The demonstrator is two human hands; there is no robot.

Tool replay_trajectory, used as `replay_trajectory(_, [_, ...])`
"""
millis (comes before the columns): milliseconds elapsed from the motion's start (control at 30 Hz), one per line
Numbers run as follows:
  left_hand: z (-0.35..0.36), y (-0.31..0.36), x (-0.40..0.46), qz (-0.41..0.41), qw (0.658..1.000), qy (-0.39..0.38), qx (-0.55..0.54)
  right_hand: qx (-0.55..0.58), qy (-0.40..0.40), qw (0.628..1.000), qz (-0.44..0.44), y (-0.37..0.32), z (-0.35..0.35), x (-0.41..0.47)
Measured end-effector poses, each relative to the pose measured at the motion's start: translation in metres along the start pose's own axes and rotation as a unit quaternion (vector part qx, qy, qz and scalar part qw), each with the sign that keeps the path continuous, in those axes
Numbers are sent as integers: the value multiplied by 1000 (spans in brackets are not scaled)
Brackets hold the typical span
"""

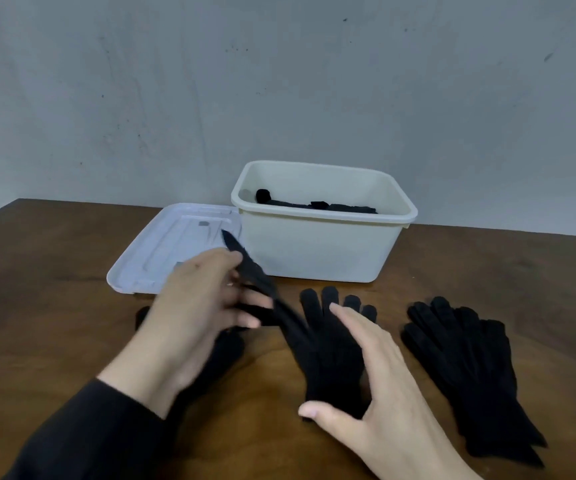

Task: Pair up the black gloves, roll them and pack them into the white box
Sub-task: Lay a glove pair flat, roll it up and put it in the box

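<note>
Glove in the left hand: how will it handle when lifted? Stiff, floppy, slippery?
Likely floppy: the glove hangs limp from the left hand, with its fingers pointing different ways. Probably light, since a loose finger grip seems enough to lift it. The knit-looking fabric, like the flat glove on the table, should not slip or roll.

Seen from above: left hand lifting a black knit glove by pinched fingers; right hand spread flat over a second black glove on the brown wooden desk. Stacked black gloves right. Behind, open white plastic box holding rolled black gloves, pale lid alongside.
</note>
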State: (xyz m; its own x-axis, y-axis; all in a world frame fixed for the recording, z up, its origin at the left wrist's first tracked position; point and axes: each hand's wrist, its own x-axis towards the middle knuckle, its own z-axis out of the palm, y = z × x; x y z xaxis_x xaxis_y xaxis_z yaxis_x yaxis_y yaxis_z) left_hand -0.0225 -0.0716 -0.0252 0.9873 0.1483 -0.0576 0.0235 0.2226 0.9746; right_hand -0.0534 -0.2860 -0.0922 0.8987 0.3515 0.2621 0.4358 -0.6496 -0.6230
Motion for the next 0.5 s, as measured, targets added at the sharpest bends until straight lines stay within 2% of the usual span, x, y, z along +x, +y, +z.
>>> replay_trajectory(100, [27, -17, -3, -48, 998, -32, -39, 61, 93, 994, -17, -3, 2, -2])
replay_trajectory(200, [39, -33, -10, -43, 994, -101, -29, 27, 195, 978, -73, 5, -1, -4])
replay_trajectory(300, [36, -35, -12, -23, 992, -118, -34, 45, 221, 972, -60, -1, -14, -3])
replay_trajectory(367, [31, -34, -12, 25, 996, -86, -4, 87, 212, 973, -17, -17, -31, 4])
replay_trajectory(433, [26, -34, -9, 70, 996, -20, 50, 104, 198, 974, 24, -30, -56, 18])
replay_trajectory(500, [19, -35, -5, 84, 993, 40, 73, 104, 153, 982, 49, -38, -79, 37])
